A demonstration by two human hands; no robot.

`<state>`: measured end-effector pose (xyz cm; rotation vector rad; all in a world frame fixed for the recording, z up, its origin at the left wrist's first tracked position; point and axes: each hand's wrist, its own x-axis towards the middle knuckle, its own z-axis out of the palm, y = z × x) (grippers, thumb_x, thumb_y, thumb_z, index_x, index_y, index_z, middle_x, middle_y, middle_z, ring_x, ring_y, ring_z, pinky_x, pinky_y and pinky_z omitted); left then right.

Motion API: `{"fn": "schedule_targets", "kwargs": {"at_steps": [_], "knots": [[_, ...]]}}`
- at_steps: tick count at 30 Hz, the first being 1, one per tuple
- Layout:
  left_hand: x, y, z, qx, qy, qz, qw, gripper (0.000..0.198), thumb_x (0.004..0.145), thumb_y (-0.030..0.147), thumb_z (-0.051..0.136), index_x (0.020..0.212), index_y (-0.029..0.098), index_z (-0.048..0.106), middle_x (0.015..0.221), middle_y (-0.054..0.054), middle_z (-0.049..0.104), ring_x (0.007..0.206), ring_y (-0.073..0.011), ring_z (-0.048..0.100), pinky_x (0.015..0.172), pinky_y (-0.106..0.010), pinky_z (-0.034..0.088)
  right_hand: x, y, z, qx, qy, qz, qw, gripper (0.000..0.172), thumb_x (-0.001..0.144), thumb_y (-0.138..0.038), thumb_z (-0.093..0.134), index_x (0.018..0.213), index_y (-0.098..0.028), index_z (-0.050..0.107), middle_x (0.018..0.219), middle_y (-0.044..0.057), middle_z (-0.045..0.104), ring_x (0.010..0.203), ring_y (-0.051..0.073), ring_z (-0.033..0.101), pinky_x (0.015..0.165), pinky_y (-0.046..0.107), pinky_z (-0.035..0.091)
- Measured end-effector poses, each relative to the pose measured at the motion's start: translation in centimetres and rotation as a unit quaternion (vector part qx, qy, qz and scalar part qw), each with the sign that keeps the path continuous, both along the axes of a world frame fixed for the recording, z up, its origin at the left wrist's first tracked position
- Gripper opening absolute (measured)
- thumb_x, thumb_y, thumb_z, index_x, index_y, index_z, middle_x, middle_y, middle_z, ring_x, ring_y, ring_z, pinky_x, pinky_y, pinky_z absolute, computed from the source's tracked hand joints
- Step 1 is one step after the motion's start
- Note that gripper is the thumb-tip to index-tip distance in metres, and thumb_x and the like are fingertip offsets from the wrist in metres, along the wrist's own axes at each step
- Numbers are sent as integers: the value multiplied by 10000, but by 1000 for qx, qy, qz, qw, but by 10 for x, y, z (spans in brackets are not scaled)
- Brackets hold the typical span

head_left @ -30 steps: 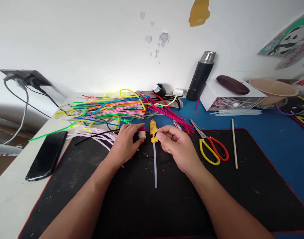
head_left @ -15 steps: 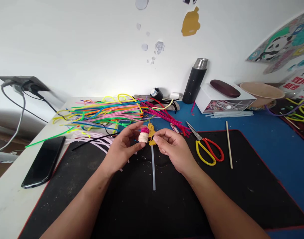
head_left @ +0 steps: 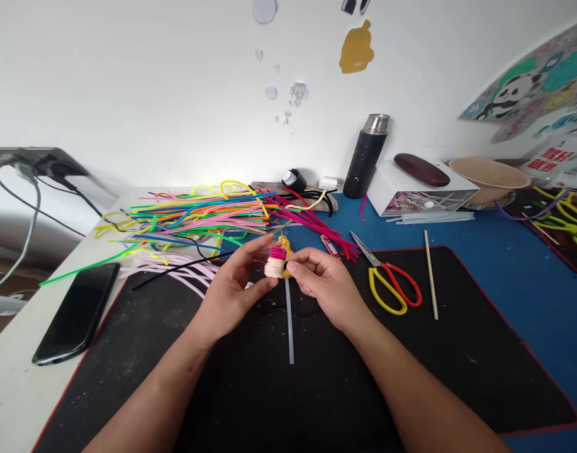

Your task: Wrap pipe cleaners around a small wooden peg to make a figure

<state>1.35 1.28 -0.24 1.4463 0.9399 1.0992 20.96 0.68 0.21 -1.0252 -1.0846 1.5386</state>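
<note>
My left hand holds a small coiled pipe-cleaner piece, magenta on top and cream below, between thumb and fingers. Close against its right side, my right hand pinches a tiny dark bit at the thumb and fingertip; its kind is too small to make out. Behind both hands lies a yellow glue gun, mostly covered by the coil and fingers. A translucent glue stick runs from it toward me over the black mat.
Loose pipe cleaners are heaped at the back left. Scissors with yellow and red handles and a thin wooden stick lie to the right. A phone rests at left. A black flask and a white box stand behind.
The coil has shifted slightly right and tilted more upright, nearer my right fingertips, covering more of the glue gun. The whole view has moved a little.
</note>
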Motion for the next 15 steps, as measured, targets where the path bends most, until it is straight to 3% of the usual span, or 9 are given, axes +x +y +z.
{"fn": "schedule_targets", "kwargs": {"at_steps": [15], "knots": [[-3,-6,-5,72,92,28,993,600,932,273,754,1499,339,569,1480,-85,627,1190,-251,640,1043,-409,532,0,0,4,-7,-29,-4,1000,366,815,-531,825,871,-188,710,617,-67,482,519,89,341,489,262,217]]}}
